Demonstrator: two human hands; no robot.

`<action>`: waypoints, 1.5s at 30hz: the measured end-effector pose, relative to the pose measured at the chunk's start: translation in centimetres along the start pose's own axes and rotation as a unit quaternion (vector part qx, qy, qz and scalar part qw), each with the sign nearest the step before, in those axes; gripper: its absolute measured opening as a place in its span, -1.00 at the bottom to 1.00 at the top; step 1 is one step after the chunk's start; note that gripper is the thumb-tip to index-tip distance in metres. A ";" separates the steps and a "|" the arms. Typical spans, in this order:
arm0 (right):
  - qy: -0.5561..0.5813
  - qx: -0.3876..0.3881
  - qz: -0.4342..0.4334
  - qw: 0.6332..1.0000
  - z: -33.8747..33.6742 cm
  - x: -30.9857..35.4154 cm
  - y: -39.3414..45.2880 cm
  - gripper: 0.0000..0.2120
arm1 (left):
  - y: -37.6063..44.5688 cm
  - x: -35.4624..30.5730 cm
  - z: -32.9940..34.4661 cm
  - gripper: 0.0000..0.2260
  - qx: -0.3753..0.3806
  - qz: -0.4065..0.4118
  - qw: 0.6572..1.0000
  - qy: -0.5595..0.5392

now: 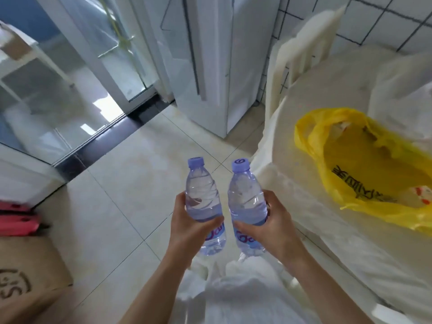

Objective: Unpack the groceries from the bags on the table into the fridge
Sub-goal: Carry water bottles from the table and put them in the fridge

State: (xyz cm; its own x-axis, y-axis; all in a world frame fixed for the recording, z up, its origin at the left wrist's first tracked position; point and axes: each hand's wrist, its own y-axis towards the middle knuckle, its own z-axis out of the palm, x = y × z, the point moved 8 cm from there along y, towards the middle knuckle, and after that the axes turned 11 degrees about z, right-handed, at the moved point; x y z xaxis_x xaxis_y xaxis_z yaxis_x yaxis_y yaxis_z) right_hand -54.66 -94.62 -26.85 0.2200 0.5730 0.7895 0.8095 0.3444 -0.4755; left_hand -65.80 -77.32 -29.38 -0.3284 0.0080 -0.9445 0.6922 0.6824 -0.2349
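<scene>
My left hand (187, 228) grips a clear water bottle (203, 197) with a pale purple cap, held upright over the floor. Close beside it my right hand (268, 226) grips a second water bottle (246, 199) of the same kind. The white fridge (210, 64) stands ahead, past the bottles, with its door closed. To the right, a yellow plastic bag (364, 164) with black print lies open on the round table (327, 90), and a white bag (404, 94) sits behind it.
A white plastic chair (301, 50) stands between the fridge and the table. A glass sliding door (70, 85) fills the left side. At the lower left are a cardboard box (28, 277) and something red (16, 218). Pale tiled floor (131, 174) lies between me and the fridge.
</scene>
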 end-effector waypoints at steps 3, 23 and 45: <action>-0.025 0.021 -0.013 0.999 5.5 2.7 0.1 -0.40 | 0.6 1.2 -5.8 -0.40 -0.035 -0.008 0.999 -0.009; -0.099 0.124 0.005 0.987 32.5 16.4 4.2 -0.33 | 10.0 7.1 -33.6 -0.37 -0.163 -0.065 0.984 -0.036; -0.064 0.085 -0.084 0.991 36.8 38.4 30.0 -0.39 | 43.4 -4.2 -35.2 -0.34 -0.117 0.024 0.992 -0.038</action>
State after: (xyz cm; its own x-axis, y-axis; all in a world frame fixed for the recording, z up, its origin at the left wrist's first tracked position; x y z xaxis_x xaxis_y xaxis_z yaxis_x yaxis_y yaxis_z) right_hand -41.96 -34.85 -25.09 0.0106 0.5830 0.8124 0.7237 0.5562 -0.4086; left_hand -56.97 -22.00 -27.50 -0.2432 -0.0054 -0.9700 0.5350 0.8334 -0.1387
